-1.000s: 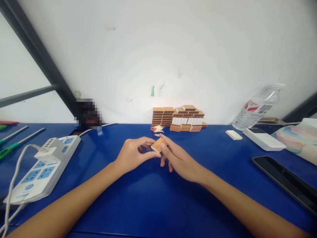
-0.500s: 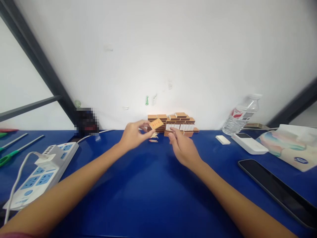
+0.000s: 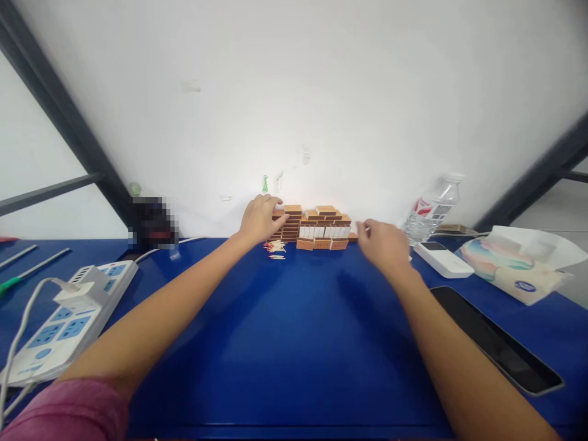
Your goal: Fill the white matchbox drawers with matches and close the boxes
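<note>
My left hand (image 3: 261, 218) is at the top of a brown matchbox stack (image 3: 290, 228), its thumb and forefinger apart around the left column's upper end. I see nothing held between them. Part of that column is behind the hand. Loose matches (image 3: 275, 246) lie in a small pile below it. My right hand (image 3: 384, 245) hovers right of the second matchbox stack (image 3: 327, 215), fingers loosely bent and apart, with no object visible in them. In that stack, a row of white box ends (image 3: 324, 231) stands on orange-faced matchboxes (image 3: 339, 244). A single matchbox (image 3: 353, 236) lies at its right end.
A plastic bottle (image 3: 434, 208) leans by the wall. A white device (image 3: 443, 260), a tissue pack (image 3: 509, 263) and a phone (image 3: 498, 340) lie on the right. On the left are a power strip (image 3: 62, 331) and a green-handled tool (image 3: 34, 269). A small white piece is mostly behind my right hand.
My left hand has moved up and left and no longer visibly holds the matchbox; the stack's right column looks taller. My right hand has moved right, away from the white box ends.
</note>
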Action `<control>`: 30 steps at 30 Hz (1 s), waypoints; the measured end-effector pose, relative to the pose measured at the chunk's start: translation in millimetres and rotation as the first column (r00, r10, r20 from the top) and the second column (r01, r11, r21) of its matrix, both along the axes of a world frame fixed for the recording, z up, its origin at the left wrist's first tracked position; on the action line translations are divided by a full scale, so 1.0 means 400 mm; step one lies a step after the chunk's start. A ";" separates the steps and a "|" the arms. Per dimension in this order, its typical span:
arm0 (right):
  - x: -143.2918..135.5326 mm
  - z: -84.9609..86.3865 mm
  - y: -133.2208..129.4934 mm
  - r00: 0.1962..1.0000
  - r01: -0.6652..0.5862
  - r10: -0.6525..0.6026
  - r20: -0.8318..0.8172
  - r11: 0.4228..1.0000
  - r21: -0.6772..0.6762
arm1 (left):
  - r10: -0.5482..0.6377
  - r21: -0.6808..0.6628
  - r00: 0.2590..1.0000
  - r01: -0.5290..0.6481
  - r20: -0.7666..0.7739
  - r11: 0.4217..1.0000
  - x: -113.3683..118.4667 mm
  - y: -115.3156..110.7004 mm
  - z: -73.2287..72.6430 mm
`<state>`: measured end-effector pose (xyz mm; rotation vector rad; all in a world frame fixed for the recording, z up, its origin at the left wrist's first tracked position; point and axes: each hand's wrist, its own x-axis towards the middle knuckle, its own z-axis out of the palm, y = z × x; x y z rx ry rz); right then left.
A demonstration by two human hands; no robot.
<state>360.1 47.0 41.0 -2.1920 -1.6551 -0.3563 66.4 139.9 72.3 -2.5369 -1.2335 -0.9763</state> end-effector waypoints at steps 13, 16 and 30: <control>0.190 -0.023 0.000 0.984 0.150 -0.171 -0.045 0.940 -0.308 | -0.097 -0.234 0.995 0.102 0.035 0.967 -0.275 -0.269 -0.165; 0.095 -0.005 -0.007 0.996 -0.081 0.068 -0.054 0.955 -0.284 | -0.097 -0.265 0.993 0.111 0.067 0.958 -0.277 -0.271 -0.183; -0.327 -0.039 -0.138 0.427 -0.889 0.751 -0.504 0.451 -0.082 | -0.262 -0.347 0.964 0.262 0.047 0.901 -0.219 -0.325 -0.191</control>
